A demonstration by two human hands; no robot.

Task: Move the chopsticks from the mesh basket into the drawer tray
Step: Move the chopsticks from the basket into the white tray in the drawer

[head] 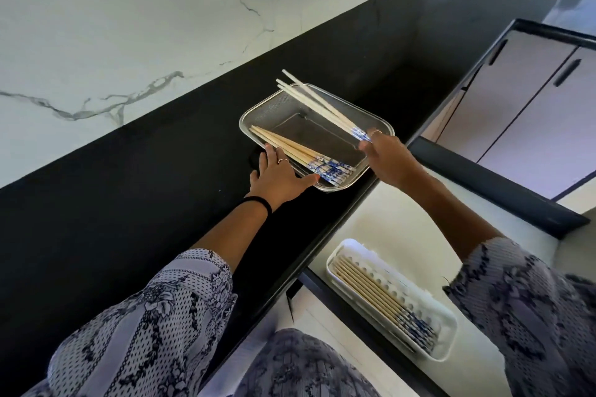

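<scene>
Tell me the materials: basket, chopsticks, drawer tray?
Basket: fine metal mesh with a shiny wire rim, likely stainless steel; the dark counter shows through it.
Chopsticks: pale matt tan shafts, probably bamboo or wood, with glossy blue-and-white patterned ends, apparently painted or lacquered.
Drawer tray: smooth, opaque white with rounded corners and a perforated insert, looks like moulded plastic.

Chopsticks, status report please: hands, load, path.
Right hand pinches a few chopsticks above the basket. Left hand steadies it. More remain inside. Tray path open.
</scene>
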